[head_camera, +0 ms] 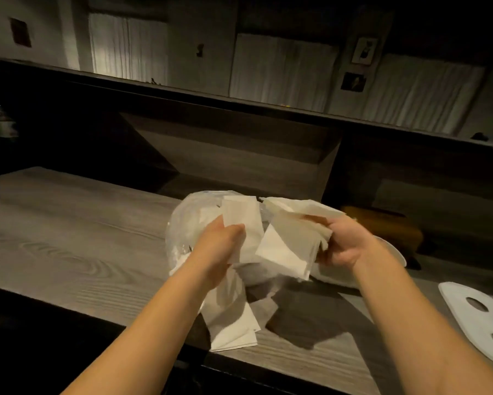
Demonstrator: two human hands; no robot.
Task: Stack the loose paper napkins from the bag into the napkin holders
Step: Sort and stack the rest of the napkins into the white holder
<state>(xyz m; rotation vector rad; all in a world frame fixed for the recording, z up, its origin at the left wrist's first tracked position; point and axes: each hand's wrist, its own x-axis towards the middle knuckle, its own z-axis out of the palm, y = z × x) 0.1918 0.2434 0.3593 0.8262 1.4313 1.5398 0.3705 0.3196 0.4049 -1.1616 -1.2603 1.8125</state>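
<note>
Over the wooden counter (68, 238), both grips tight: left hand (219, 246) and right hand (345, 243) around napkins (285, 246).

Readable text: none in this view.
Plastic bag (182, 223): small dark marks on it, too blurred to read.
Napkins (241, 215): plain white, no print visible.
Framed pictures on the wall (364, 51): dim images, no legible words or numbers.
</note>
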